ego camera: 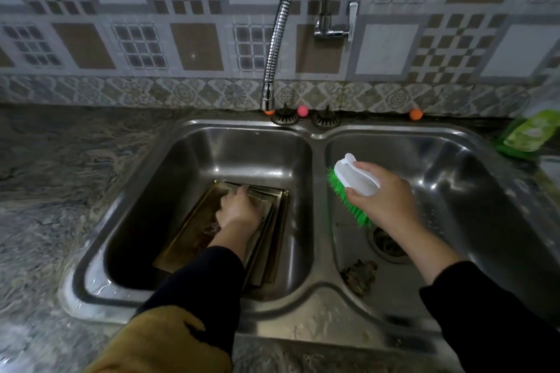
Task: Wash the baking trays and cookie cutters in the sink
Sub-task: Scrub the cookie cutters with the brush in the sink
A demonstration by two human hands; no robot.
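Left hand [239, 206] gripping stacked brownish metal baking trays [194, 230] in left basin of steel double sink [315, 142], right hand [385, 197] holding white-handled green-bristled scrub brush [356, 179] above right basin

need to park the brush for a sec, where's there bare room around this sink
The counter left of the left basin looks bare, as does the right basin's far half. The trays under the left hand crowd the left basin; a dark clump sits beside the right drain.
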